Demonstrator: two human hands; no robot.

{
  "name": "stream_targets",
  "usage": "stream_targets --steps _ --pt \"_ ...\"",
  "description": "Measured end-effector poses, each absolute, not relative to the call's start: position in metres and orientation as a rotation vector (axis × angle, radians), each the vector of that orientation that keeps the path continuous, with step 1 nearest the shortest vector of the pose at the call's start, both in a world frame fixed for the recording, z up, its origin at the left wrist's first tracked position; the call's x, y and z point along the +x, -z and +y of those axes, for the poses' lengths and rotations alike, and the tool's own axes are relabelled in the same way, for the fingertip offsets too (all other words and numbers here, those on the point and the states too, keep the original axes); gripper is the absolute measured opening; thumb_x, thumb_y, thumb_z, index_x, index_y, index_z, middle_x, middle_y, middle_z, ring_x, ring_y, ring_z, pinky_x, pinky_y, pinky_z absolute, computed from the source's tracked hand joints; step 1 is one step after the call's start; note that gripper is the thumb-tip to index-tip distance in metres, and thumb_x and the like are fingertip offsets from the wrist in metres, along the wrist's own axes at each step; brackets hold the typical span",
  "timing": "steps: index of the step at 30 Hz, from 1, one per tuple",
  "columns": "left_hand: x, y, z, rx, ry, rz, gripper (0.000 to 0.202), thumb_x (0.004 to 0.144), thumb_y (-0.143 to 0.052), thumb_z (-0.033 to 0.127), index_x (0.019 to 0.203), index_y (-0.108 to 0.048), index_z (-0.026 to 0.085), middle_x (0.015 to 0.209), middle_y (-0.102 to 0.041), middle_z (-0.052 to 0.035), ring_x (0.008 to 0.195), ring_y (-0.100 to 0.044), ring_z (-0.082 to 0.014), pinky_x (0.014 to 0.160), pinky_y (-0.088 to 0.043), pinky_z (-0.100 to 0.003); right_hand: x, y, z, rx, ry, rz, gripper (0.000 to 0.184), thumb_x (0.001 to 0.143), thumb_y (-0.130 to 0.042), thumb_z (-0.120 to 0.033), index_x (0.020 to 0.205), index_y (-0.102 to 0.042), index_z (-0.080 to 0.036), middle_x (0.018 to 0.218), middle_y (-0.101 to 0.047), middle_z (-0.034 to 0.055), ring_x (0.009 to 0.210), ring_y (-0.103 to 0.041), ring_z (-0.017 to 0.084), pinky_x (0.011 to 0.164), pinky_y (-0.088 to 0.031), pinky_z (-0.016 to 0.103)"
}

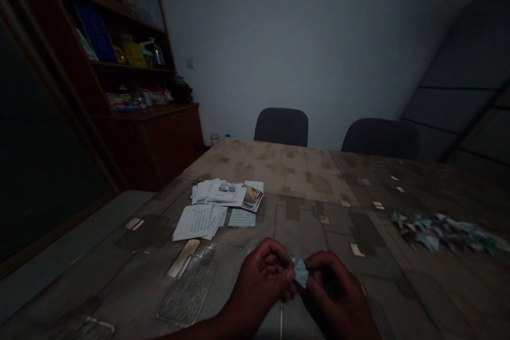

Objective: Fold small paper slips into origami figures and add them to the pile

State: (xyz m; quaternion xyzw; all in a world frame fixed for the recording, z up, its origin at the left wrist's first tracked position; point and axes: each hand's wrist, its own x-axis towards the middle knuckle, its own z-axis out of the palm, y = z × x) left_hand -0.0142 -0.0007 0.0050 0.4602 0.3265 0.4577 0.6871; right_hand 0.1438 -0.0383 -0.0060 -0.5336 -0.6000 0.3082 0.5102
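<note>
Between my two hands, low in the head view, is a small folded piece of pale paper (300, 272). My left hand (270, 275) pinches its left edge with thumb and fingertips. On the other side my right hand (332, 284) grips the paper between thumb and forefinger. Both hands are just above the patterned tablecloth (287, 223). Ahead and to the left lies a loose pile of printed sheets (225, 194), some bearing pictures, with more text pages (197, 223) in front. The dim light hides the paper's fold details.
A heap of folded paper pieces (446, 231) lies on the table at the right. Two dark chairs, one at the middle (281, 126) and one at the right (378, 137), stand beyond the far edge. A wooden shelf cabinet (159, 143) with household items is at the left.
</note>
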Motion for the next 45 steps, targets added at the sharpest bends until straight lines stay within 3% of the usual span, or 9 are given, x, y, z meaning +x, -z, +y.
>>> stream_targets --steps 7,17,29,45 --pt "-0.0157 -0.0048 -0.0023 1.006 -1.045 0.681 0.02 0.072 -0.073 0.017 0.081 -0.055 0.016 0.069 -0.063 0.0023 0.054 -0.058 -0.0085 0.052 -0.047 -0.02 0.1434 -0.0008 -0.0373 -1.187 -0.721 -1.5 0.006 0.083 -0.061 -0.026 0.078 -0.061 -0.022 0.072 -0.059 -0.0005 0.064 -0.056 0.016 0.06 -0.046 0.024" --pt "-0.0157 0.003 -0.0026 1.075 -1.055 0.693 0.017 0.073 -0.074 0.021 0.076 -0.058 0.015 0.063 -0.062 0.0009 0.056 -0.059 -0.0114 0.056 -0.047 -0.023 0.1417 0.0022 -0.0391 -1.234 -0.759 -1.37 0.016 0.081 -0.067 -0.039 0.079 -0.063 -0.023 0.064 -0.055 -0.0025 0.06 -0.055 0.017 0.056 -0.045 0.023" --pt "-0.0154 -0.002 -0.0026 1.04 -1.044 0.728 0.019 0.069 -0.076 0.02 0.076 -0.059 0.015 0.063 -0.061 0.0016 0.057 -0.057 -0.0107 0.055 -0.046 -0.021 0.1468 -0.0039 -0.037 -1.061 -0.612 -1.565 0.008 0.085 -0.059 -0.018 0.078 -0.061 -0.023 0.074 -0.061 0.0011 0.068 -0.06 0.017 0.062 -0.048 0.025" --pt "-0.0166 -0.0033 -0.0018 0.996 -0.982 0.668 0.031 0.069 -0.08 0.035 0.078 -0.06 0.013 0.056 -0.067 -0.0026 0.05 -0.06 -0.0121 0.053 -0.046 -0.023 0.1474 0.0041 -0.0376 -1.096 -0.773 -1.466 0.012 0.089 -0.058 -0.033 0.083 -0.062 -0.024 0.079 -0.064 0.0025 0.072 -0.063 0.018 0.065 -0.049 0.025"
